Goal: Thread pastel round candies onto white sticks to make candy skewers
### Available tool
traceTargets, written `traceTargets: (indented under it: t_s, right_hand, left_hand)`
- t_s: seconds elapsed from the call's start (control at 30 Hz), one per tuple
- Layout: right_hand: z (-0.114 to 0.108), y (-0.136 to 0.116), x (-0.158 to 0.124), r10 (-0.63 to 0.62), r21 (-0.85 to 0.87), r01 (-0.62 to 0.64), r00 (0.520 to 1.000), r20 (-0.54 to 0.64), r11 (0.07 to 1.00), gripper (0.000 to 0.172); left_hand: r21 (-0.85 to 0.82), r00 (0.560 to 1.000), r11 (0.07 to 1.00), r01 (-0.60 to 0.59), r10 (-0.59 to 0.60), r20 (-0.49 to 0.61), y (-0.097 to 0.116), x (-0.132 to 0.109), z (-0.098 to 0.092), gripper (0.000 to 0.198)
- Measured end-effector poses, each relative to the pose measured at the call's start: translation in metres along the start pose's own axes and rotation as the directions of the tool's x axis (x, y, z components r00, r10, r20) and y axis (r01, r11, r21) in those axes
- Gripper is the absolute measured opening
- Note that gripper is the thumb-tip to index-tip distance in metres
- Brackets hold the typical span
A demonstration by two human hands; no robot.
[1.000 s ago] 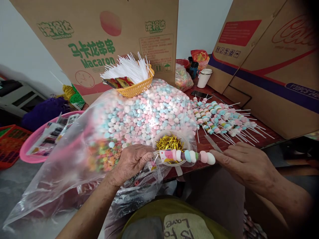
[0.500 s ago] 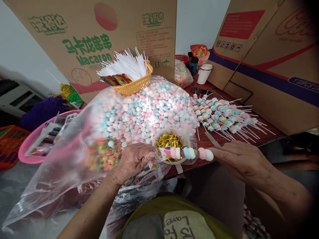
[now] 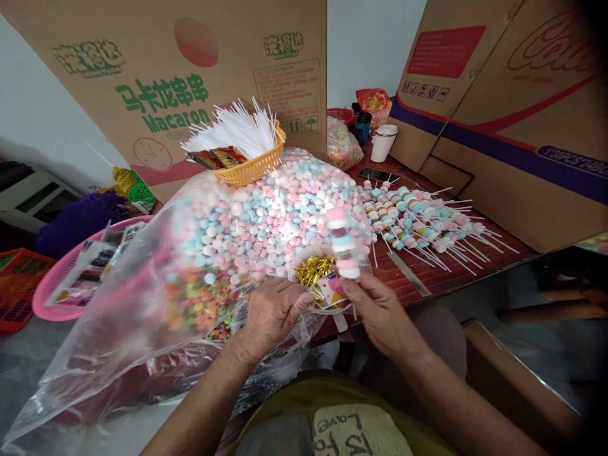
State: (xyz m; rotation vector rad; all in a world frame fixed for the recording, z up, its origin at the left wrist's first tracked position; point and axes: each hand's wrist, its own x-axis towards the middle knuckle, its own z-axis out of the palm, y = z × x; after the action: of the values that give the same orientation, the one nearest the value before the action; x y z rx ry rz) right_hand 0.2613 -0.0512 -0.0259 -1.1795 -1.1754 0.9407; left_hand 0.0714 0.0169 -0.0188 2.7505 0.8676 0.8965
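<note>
My right hand (image 3: 382,313) pinches the bottom of a marshmallow skewer (image 3: 344,244), which stands nearly upright, slightly blurred, in pink, white and blue. In my left hand (image 3: 275,310), thumb and fingers grip the edge of a small clear candy wrapper (image 3: 331,289) with a pink and white dotted print. Skewer and wrapper are close together, and the right fingertips overlap the wrapper's right end. Under the wrapper stands a round tub (image 3: 293,261) of gold twist ties (image 3: 313,271). Left of it, a big clear bag holds loose marshmallows (image 3: 256,221).
Finished-looking skewers (image 3: 418,218) lie piled on the red table (image 3: 403,272). A yellow basket (image 3: 251,168) of white sticks rests on the bag. Large cartons (image 3: 228,50) stand behind and at right. A white cup (image 3: 384,142) and a pink basket (image 3: 42,297) are farther off.
The skewer has swung from lying level beside the wrapper to nearly upright. My right hand has moved left, close to my left hand, which still holds the wrapper.
</note>
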Motion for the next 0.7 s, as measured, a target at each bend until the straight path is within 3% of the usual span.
traceTargets:
  t_s: [0.07,0.13,0.23,0.37,0.43,0.47,0.53,0.63,0.7]
  right_hand:
    - [0.020,0.011,0.004,0.038,0.062,-0.040,0.999,0.018,0.997,0.026]
    - [0.029,0.021,0.007,0.030,0.069,-0.027,0.999,-0.030,0.997,0.026]
    - [0.032,0.029,0.012,0.008,0.053,-0.001,0.992,-0.127,0.999,0.024]
    - [0.014,0.027,0.018,-0.052,-0.013,0.050,0.970,-0.236,0.999,0.021]
    - [-0.009,0.020,0.020,-0.197,-0.141,0.165,0.947,-0.255,0.976,0.015]
    - [-0.023,0.015,0.020,-0.293,-0.242,0.239,0.931,-0.218,0.940,0.011]
    - [-0.052,0.003,0.019,-0.457,-0.452,0.401,0.889,-0.016,0.797,0.012]
    - [-0.085,-0.013,0.016,-0.511,-0.608,0.569,0.809,0.292,0.554,0.029]
    - [-0.096,-0.019,0.013,-0.522,-0.664,0.624,0.759,0.389,0.413,0.036]
  left_hand:
    - [-0.020,0.998,0.998,0.054,-0.054,0.018,0.005,-0.003,0.005,0.041]
    - [-0.148,0.986,0.975,0.166,-0.161,0.044,0.008,-0.007,0.008,0.032]
    - [-0.392,0.942,0.859,0.330,-0.328,0.074,0.010,-0.015,0.014,0.020]
    - [-0.521,0.937,0.794,0.312,-0.347,0.033,0.006,-0.022,0.016,0.017]
    - [-0.559,0.944,0.783,0.273,-0.331,-0.003,0.002,-0.023,0.012,0.019]
    - [-0.569,0.949,0.783,0.251,-0.315,-0.014,-0.001,-0.024,0.008,0.019]
    - [-0.565,0.966,0.800,0.202,-0.258,-0.020,-0.006,-0.024,-0.001,0.019]
    - [-0.540,0.990,0.834,0.111,-0.142,-0.015,-0.013,-0.024,-0.012,0.023]
    - [-0.524,0.994,0.848,0.080,-0.107,-0.020,-0.015,-0.022,-0.015,0.025]
